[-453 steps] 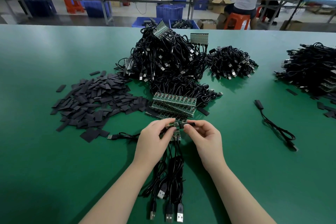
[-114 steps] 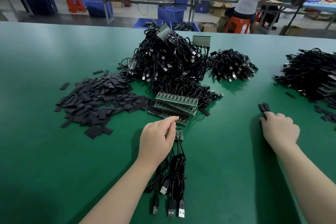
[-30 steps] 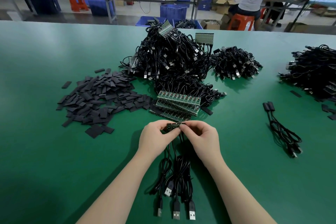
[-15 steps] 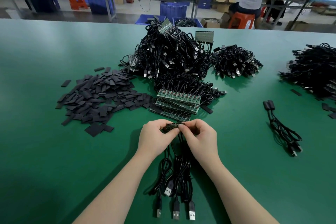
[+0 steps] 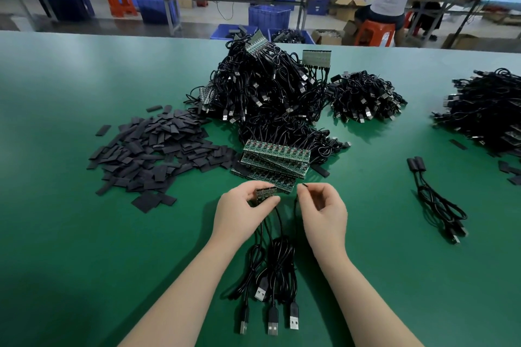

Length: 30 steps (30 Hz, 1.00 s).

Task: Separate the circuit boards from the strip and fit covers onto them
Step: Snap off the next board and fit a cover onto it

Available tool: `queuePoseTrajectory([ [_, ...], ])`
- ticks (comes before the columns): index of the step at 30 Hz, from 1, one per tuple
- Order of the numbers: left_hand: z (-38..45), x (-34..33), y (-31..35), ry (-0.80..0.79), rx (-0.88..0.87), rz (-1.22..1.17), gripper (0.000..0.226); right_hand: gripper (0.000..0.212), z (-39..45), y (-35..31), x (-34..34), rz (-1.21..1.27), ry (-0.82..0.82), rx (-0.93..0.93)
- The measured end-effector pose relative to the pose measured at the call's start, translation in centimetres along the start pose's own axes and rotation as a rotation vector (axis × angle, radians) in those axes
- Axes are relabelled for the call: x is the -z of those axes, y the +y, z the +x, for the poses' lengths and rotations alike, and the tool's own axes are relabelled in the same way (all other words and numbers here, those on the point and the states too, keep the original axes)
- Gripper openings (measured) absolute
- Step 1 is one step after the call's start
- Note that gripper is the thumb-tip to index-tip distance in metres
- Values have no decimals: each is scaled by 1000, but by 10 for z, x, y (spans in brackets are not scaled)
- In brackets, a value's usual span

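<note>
At lower centre, the hands have drawn apart since half a second ago: the left hand (image 5: 242, 213) grips the short green strip (image 5: 265, 193), while the right hand (image 5: 324, 211) pinches one separated board (image 5: 305, 185), edge-on and hard to make out. Thin black cables (image 5: 275, 265) trail down to USB plugs. Flat matte covers (image 5: 152, 149) lie heaped at centre left on the smooth green desk (image 5: 70, 234).
</note>
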State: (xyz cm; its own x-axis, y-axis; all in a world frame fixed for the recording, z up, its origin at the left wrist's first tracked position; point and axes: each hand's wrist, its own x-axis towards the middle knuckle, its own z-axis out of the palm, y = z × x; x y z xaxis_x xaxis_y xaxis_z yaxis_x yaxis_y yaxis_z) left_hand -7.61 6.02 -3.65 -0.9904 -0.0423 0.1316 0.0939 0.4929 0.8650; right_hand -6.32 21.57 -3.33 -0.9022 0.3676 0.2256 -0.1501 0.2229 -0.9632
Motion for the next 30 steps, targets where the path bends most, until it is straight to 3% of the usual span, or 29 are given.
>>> queuePoseTrajectory([
  [2,0,-2,1,-32,14,129,41,11,-1,0,3,73,96,-21],
  [5,1,-5,4,6,-89,355,44,12,-1,-8,12,116,235,40],
  [8,1,-6,4,27,-123,416,42,17,3,-32,24,139,381,281],
  [11,2,-7,1,25,-164,442,32,18,10,-68,36,146,471,650],
  [14,2,-6,1,15,-181,401,21,17,10,-106,46,173,468,930],
  [16,-1,-7,1,63,-271,370,18,18,5,-129,48,183,395,966],
  [18,-7,-8,5,59,-400,343,18,20,-2,-145,45,209,287,901],
  [20,-12,-9,9,-92,-530,361,27,19,-7,-154,37,300,163,745],
  [23,-10,-11,10,-286,-601,383,35,13,-3,-158,26,641,-17,333],
  [26,-9,-10,9,-298,-501,290,39,7,16,-145,15,1020,-61,-150],
  [28,-10,-8,8,-260,-474,207,35,8,27,-124,7,1022,-70,-364],
  [30,-11,-5,11,-281,-472,222,38,15,31,-95,-2,821,-108,-483],
])
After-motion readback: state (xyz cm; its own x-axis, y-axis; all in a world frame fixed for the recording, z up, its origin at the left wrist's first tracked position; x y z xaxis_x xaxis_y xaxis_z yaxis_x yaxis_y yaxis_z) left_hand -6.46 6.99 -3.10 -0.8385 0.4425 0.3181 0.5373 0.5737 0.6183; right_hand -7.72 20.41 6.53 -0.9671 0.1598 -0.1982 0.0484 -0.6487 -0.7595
